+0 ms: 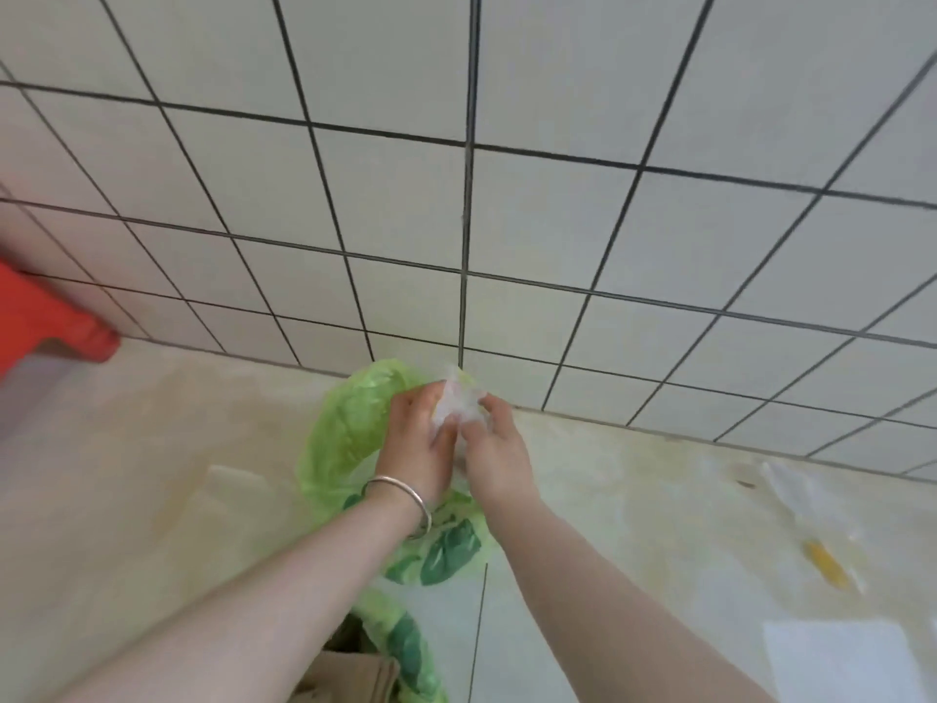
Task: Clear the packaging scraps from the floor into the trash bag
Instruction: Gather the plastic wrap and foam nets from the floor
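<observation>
A green translucent trash bag (339,428) with a leaf print lies open on the floor by the tiled wall. Over its mouth my left hand (418,443), with a silver bangle on the wrist, and my right hand (494,449) together pinch a crumpled clear plastic scrap (459,403). Other scraps lie on the floor: a clear wrapper (796,492) at the right, a yellow piece (826,565) below it, a white sheet (852,662) at the lower right, and a pale flat scrap (238,479) left of the bag.
A red plastic stool (40,322) stands at the left edge against the wall. White tiled walls (557,220) meet in a corner just behind the bag. A brown cardboard piece (350,672) lies at the bottom, partly under the bag.
</observation>
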